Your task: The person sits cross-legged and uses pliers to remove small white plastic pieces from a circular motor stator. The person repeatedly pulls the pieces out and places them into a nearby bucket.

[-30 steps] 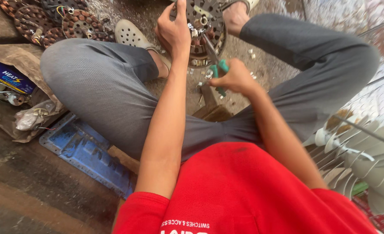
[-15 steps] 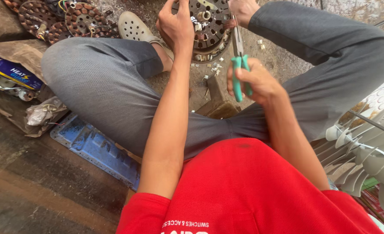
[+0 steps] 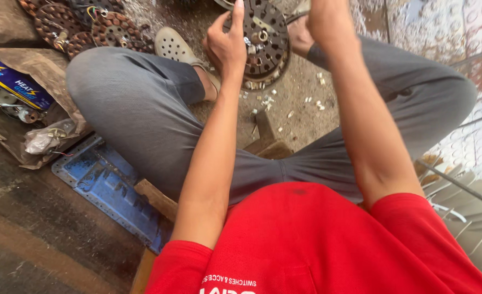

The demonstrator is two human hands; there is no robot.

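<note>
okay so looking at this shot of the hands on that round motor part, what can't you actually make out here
Head view only:
- Right hand: fingers run off the top edge, so any grip is unreadable.
- Round perforated motor part: left hand covers its left rim; top cut off.
- Pale bits on the ground: too small to identify.
- Blue tray: partly under the leg.

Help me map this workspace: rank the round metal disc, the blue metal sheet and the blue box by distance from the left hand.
1. Round metal disc: gripped by the left hand.
2. Blue metal sheet: on the floor, lower left.
3. Blue box: far left edge.
</note>
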